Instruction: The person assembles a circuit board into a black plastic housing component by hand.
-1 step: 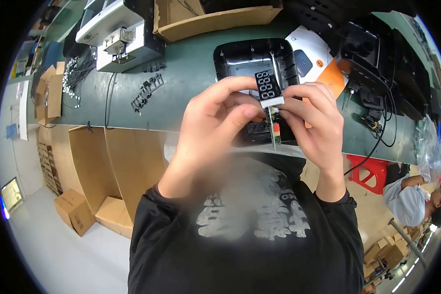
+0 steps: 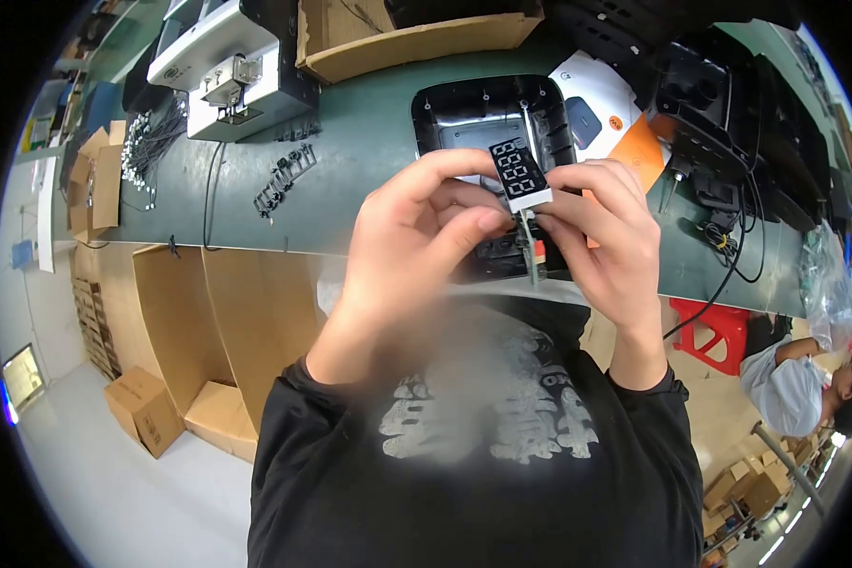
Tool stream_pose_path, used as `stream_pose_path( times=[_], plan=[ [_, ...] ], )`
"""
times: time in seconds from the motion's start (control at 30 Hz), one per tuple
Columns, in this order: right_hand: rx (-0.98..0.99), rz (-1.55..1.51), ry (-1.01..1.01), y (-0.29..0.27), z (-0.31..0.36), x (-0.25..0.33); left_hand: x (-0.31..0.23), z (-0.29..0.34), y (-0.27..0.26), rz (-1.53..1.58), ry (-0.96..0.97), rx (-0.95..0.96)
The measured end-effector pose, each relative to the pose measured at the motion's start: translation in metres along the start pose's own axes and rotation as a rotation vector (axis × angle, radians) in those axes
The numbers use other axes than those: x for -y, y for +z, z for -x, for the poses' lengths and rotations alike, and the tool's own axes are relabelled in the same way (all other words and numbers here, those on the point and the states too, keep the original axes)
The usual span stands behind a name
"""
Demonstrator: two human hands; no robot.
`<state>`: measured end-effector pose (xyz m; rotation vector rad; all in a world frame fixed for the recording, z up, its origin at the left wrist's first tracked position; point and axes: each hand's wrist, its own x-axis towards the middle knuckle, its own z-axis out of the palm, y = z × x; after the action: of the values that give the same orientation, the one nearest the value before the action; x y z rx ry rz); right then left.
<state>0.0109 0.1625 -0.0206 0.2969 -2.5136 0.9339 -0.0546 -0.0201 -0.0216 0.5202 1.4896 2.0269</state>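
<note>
Between my two hands is a circuit board with a black digit display, its white edge facing me. My left hand pinches it from the left, with the thumb near the display's lower edge and the index finger at its upper left. From the right, my right hand grips it with thumb and fingers closed at the display's side. Below the display the board stands nearly edge-on, with a red part on it. Behind and under my hands lies an open black plastic housing, partly hidden by them.
A white machine with a metal clamp stands at the left. Small black parts lie beside it on the green bench. Cardboard tray behind; printed paper and cables right. A person is at far right.
The display has tilted slightly between my fingers, its lower edge swinging a little right. Both hands have hardly moved and keep their hold.
</note>
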Motion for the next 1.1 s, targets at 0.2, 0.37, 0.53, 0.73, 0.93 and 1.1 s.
stream_pose_path(
  times=[0.2, 0.37, 0.53, 0.73, 0.93, 1.1],
  plan=[
    [0.030, -0.014, 0.003, 0.002, 0.003, 0.001, 0.005, 0.006, 0.010, 0.073, 0.051, -0.140],
    [0.071, -0.004, -0.013, -0.002, 0.005, 0.003, 0.002, 0.015, 0.012, -0.180, 0.069, -0.078],
    [0.025, -0.032, -0.032, -0.002, 0.010, 0.002, 0.006, 0.027, 0.014, -0.643, 0.400, -0.064],
    [-0.103, 0.012, 0.011, -0.002, 0.017, -0.001, 0.008, 0.033, 0.018, -0.751, 0.584, -0.070],
    [-0.198, -0.082, -0.047, -0.017, 0.040, -0.008, 0.014, 0.037, 0.010, -0.784, 0.706, 0.150],
    [-0.139, -0.216, -0.177, -0.021, 0.050, -0.003, 0.018, 0.043, 0.008, -0.763, 0.740, 0.174]
  ],
)
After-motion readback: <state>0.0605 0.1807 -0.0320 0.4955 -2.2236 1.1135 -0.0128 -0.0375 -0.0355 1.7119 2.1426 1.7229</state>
